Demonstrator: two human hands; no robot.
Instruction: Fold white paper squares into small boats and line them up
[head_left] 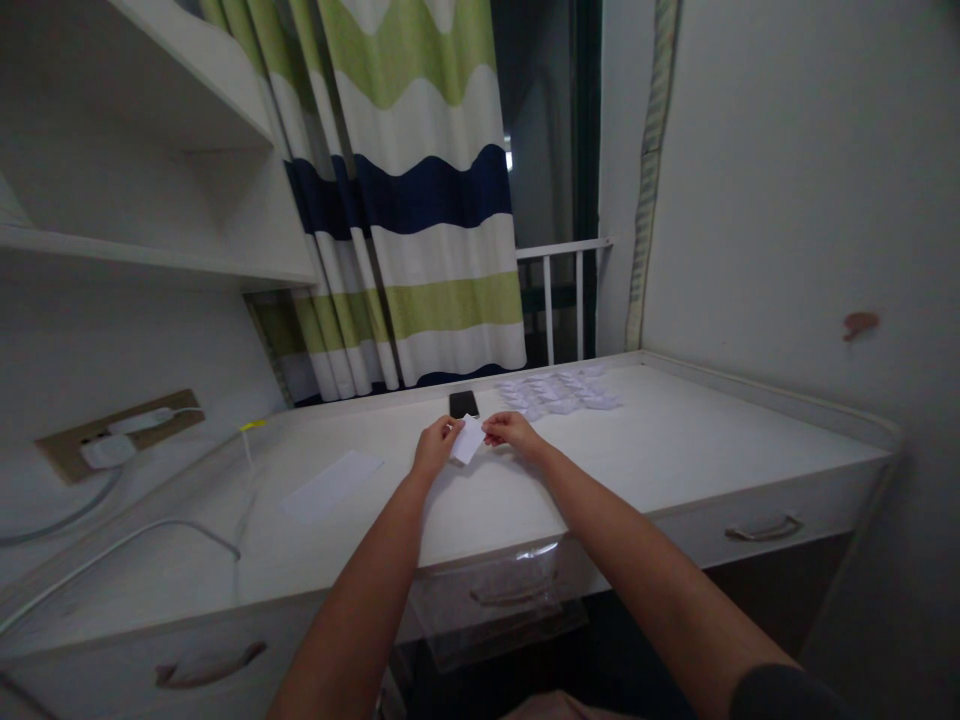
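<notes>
A small white piece of paper [469, 440] hangs just above the white desk [675, 450], pinched from both sides. My left hand [435, 447] grips its left edge with closed fingers. My right hand [510, 430] pinches its right edge. Behind my hands lies a dark phone [463, 404], flat on the desk. To the right of the phone is a cluster of several small white folded papers [559, 392]. A flat white sheet [331, 484] lies on the desk to the left of my left hand.
A striped green, white and blue curtain [412, 200] hangs behind the desk, beside a white railing [562, 290]. Shelves [150, 255] stand at the left over a wall socket with a plug and cables [112, 445]. Drawers with handles [763, 527] run along the desk front.
</notes>
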